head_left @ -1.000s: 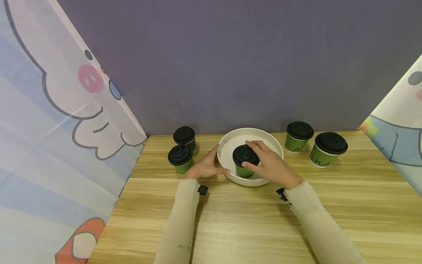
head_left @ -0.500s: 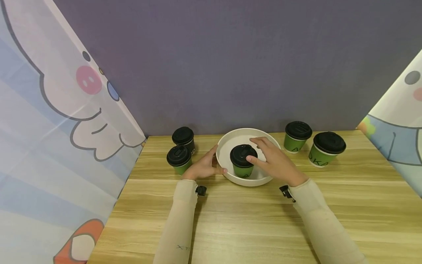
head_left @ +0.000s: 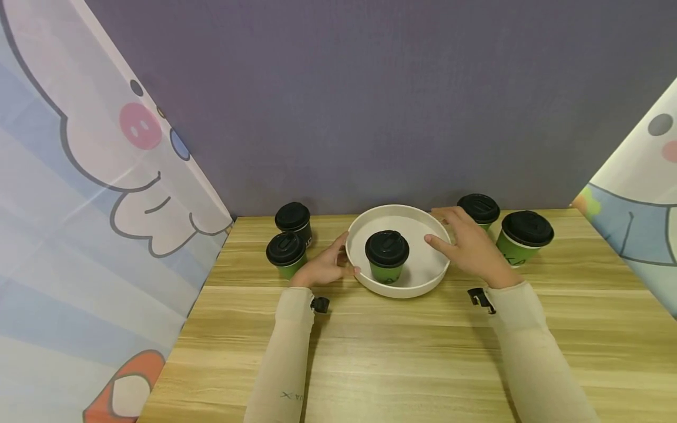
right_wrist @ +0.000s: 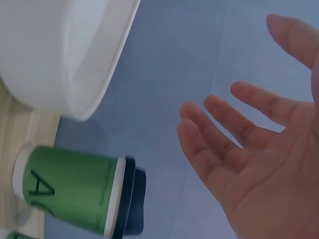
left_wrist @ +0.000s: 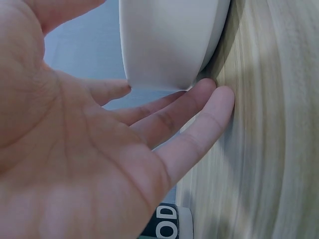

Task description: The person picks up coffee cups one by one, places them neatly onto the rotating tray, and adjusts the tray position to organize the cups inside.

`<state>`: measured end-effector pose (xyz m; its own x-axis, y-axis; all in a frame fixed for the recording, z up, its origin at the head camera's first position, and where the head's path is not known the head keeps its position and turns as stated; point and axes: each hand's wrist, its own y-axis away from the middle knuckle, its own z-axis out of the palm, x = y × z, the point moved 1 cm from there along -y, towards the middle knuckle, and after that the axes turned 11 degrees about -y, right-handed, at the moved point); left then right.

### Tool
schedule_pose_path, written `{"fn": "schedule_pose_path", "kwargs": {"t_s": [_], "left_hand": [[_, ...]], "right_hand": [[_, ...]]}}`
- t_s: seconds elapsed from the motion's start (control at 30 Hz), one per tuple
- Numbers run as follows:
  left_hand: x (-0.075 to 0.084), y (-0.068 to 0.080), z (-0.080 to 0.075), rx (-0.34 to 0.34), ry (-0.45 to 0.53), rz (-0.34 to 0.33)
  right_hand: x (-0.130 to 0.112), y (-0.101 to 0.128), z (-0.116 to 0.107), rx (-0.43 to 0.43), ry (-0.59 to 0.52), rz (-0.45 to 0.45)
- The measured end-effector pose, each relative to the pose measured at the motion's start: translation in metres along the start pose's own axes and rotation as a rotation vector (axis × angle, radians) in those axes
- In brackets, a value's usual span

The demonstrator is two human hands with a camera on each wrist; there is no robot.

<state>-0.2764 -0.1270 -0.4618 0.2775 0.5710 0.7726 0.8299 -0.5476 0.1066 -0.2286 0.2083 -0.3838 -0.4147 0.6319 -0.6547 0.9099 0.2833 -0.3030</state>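
Head view shows a white round tray (head_left: 423, 276) on the wooden table (head_left: 402, 352), with one green lidded cup (head_left: 386, 257) standing upright inside it. The left hand (head_left: 322, 267) rests against the tray's left wall, fingers straight and relaxed. The right hand (head_left: 471, 249) hovers with spread fingers just beside the tray's right rim, holding nothing, near a cup at the back right (head_left: 479, 210). Two more cups (head_left: 288, 247) stand left of the tray.

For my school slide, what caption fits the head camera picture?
One green cup stands in a white tray between two open hands.
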Motion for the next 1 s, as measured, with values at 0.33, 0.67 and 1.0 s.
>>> {"fn": "schedule_pose_path", "kwargs": {"t_s": [0.33, 0.67, 1.0], "left_hand": [[0.002, 0.001, -0.001, -0.011, -0.041, 0.012], [0.002, 0.002, -0.002, -0.015, -0.061, -0.017], [0.002, 0.002, -0.003, 0.004, -0.086, -0.048]], "right_hand": [[0.023, 0.008, -0.03, 0.1, 0.025, 0.081], [0.041, 0.019, -0.056, 0.198, 0.022, 0.128], [0.07, 0.03, -0.078, 0.272, 0.035, 0.198]]}}
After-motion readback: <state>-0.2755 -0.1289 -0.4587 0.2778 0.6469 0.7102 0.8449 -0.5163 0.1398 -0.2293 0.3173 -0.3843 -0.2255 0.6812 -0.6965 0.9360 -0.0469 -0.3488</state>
